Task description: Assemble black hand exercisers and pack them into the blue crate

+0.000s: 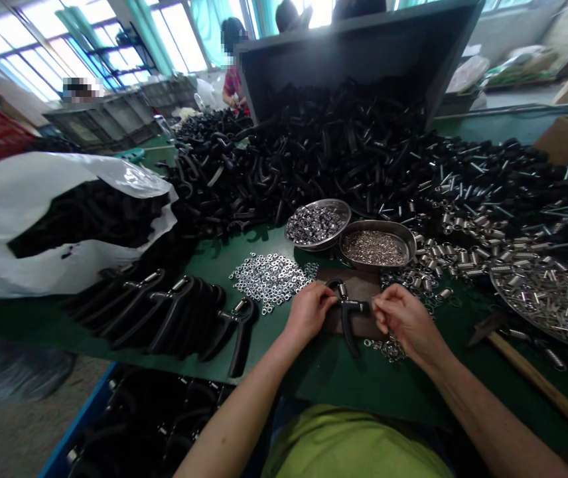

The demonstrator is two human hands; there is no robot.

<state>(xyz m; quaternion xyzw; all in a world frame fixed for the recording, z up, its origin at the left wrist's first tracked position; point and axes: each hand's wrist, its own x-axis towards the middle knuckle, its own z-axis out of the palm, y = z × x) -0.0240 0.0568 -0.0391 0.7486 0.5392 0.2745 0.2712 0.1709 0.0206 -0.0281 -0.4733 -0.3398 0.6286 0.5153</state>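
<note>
Fingertips of my left hand [310, 309] are closed on the upper edge of a black hand grip exerciser [348, 324], a forked piece with a coil spring at its top. It rests over a dark metal plate [332, 321] on the table. My right hand [404, 317] is just right of the exerciser, thumb and fingers pinched together; what they hold, if anything, is too small to make out. A few small washers and bits [391, 348] lie beneath that hand. Left of my left hand is a pile of nuts [271, 275].
Two metal bowls, one of shiny nuts [316, 224] and one of tiny parts [374, 247], stand ahead. Black handles [304, 159] heap behind. Springs [468, 255] and a hammer [523, 365] lie right. Exercisers [169, 312] are stacked left. A person [234, 83] sits far back.
</note>
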